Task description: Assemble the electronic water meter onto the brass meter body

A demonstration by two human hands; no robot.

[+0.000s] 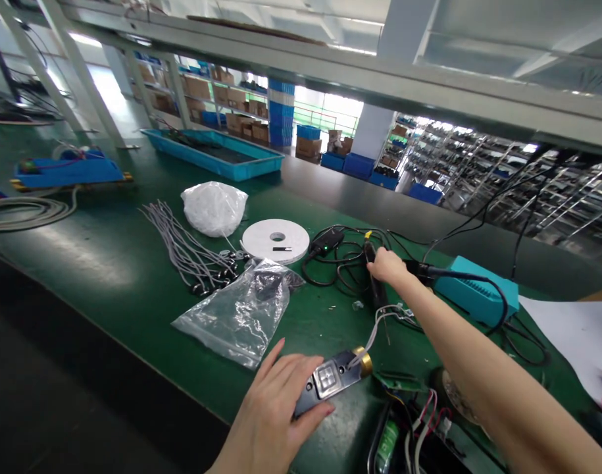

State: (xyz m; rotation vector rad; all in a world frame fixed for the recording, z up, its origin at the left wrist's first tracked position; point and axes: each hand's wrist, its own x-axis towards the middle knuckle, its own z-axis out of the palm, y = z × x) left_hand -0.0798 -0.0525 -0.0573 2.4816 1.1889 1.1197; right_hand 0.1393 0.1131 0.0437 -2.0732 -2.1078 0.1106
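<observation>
Green bench (pixel 127 263): runs beneath both my hands, with stocked shelves (pixel 222 99) across the room beyond.
Grey cable coil (pixel 29 214): well off to the left of my grip, a blue holder (pixel 71 170) behind it.
Grey leads (pixel 170 243): loose bundle ahead and left of my left hand, dark ends nearer me.
Clear bag (pixel 236 316): flat, just ahead of my left fingers; a white roll (pixel 275 237) lies past it.
Left hand (pixel 275 401): fingers over the far edge, thumb along the near one, holding a dark housing (pixel 330 382) between them, square plate facing up.
Housing's handling: I'd judge it stiff, fairly solid and smooth enough to slip; best held by its long edges, as I have it, clear of the grey wires (pixel 377 332) by its brass-coloured end, which look the delicate part.
Black driver (pixel 377 289): ahead and right of my left hand, slim shaft downward; probably light, best taken round its thick barrel.
Right hand (pixel 387 266): closed about that barrel; how tightly, I cannot tell.
Open casing (pixel 373 438): nearer me, right of the housing, loose wires spilling from it.
Teal box (pixel 463 303): just right of my right hand, white paper (pixel 562 322) farther right.
</observation>
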